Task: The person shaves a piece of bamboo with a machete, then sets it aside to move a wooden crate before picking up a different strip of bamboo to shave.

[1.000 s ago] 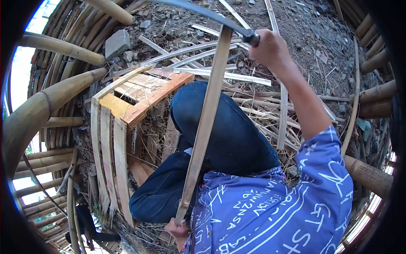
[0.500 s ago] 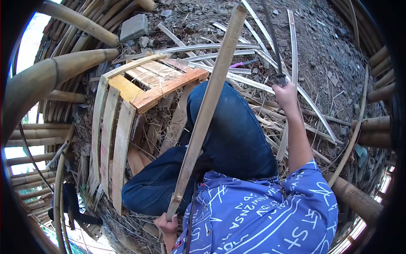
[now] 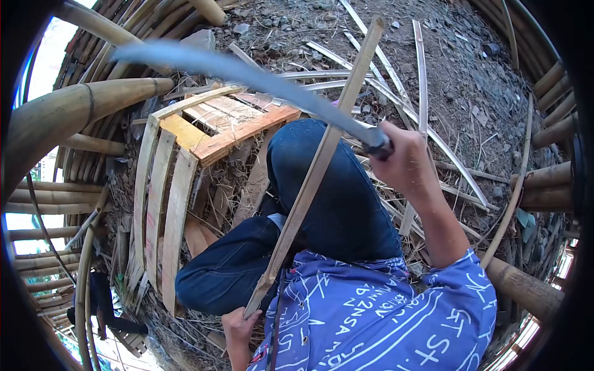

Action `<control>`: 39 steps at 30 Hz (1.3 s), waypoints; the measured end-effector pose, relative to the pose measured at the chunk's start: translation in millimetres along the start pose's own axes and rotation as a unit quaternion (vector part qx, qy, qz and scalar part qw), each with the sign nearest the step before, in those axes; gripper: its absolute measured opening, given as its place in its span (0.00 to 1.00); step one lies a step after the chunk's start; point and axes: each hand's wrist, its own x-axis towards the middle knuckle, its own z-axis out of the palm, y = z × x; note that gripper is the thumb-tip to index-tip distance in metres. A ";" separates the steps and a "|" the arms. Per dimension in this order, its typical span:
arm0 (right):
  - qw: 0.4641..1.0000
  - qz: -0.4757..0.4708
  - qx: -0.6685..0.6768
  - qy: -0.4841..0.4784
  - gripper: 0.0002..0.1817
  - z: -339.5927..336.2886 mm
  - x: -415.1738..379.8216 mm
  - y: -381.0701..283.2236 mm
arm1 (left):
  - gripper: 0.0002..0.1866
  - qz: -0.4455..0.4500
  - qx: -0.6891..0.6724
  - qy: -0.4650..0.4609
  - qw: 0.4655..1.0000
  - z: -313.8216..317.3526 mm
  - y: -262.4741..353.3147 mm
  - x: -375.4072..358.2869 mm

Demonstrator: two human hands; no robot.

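Observation:
My left hand (image 3: 240, 328) is closed around the lower end of a long split bamboo strip (image 3: 310, 185), which slants up and to the right across my bent legs. My right hand (image 3: 405, 161) grips the dark handle of a machete (image 3: 247, 77). Its grey blade, slightly blurred, points left and passes over the strip in this view. Beneath the blade, beside my knee, stands a low slatted wooden stool or crate (image 3: 247, 135) with pale side slats and an orange-brown front board.
Several split bamboo strips (image 3: 421, 74) lie on the stony, littered ground ahead. Thick bamboo poles (image 3: 80, 108) jut in from the left, and another pole (image 3: 523, 287) lies at my right. Bamboo walls curve around both sides. A person (image 3: 111, 303) in dark clothes is at the lower left.
My right hand has turned and raised the machete, so its blade swings from pointing away ahead to pointing left. The upper end of the bamboo strip has tipped a little rightward.

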 end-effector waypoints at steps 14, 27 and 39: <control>0.955 0.021 -0.257 -0.144 0.11 2.7 43.9 5.6 | 0.32 0.087 0.073 0.025 0.993 3.5 -1.3 2.4; 0.955 0.073 -0.283 -0.055 0.07 -7.1 93.9 61.2 | 0.34 0.051 0.079 0.017 0.995 3.9 -3.4 -12.7; 0.928 0.169 -0.333 0.010 0.17 -41.8 148.2 126.2 | 0.28 -0.018 0.081 -0.013 0.996 0.8 -51.1 -37.0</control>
